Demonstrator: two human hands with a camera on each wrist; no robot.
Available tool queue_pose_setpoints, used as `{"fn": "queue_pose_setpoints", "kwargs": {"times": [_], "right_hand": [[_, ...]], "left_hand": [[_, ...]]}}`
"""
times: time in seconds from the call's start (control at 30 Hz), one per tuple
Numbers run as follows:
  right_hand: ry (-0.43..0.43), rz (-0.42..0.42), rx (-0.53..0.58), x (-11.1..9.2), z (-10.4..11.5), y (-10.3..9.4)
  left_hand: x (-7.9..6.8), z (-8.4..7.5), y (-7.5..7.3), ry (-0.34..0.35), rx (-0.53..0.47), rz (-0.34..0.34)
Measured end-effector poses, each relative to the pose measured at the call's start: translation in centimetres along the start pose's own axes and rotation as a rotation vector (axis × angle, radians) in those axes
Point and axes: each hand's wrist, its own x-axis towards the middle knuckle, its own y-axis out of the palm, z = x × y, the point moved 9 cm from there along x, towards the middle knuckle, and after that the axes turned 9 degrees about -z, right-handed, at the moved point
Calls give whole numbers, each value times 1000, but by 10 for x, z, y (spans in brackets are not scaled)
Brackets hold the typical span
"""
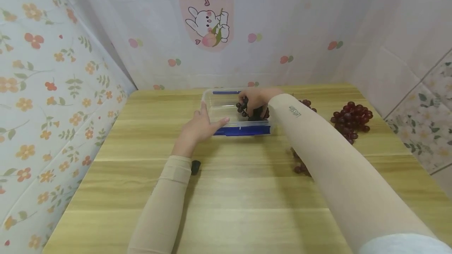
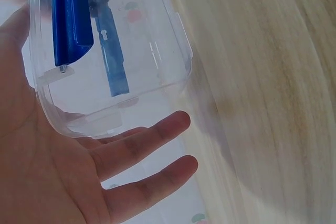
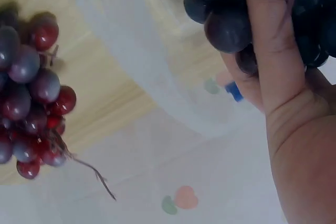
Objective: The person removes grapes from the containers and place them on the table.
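A clear plastic box (image 1: 221, 113) with blue side latches (image 1: 247, 130) stands near the far edge of the table. My left hand (image 1: 198, 126) is at its left end, thumb along the front rim. In the left wrist view the fingers are spread and straight beside the box corner. My right hand (image 1: 260, 98) reaches over the box's right half and grips a bunch of dark grapes (image 3: 228, 30), the fingers curled round it. Part of that bunch is hidden behind the hand. In the head view, the grapes hang within the box's outline.
Red grapes (image 1: 349, 118) lie on the table to the right. Other grapes (image 1: 303, 169) show from under my right forearm, and more (image 1: 308, 104) just behind it. A small black object (image 1: 195, 167) sits beside my left wrist. A printed curtain (image 1: 268, 42) hangs behind the table.
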Motion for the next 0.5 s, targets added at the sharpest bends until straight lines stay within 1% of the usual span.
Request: {"fn": "queue_pose_setpoints", "kwargs": {"times": [0.23,0.43,0.5], "right_hand": [[-57,-55,47,-14,19,-19],[-107,-69,31,-22,29,-22],[-117,-94,38,-24,31,-25]], "left_hand": [[2,0,-4,0,-2,-24],[1,1,-3,-4,8,-21],[1,1,-2,-3,14,-23]]}}
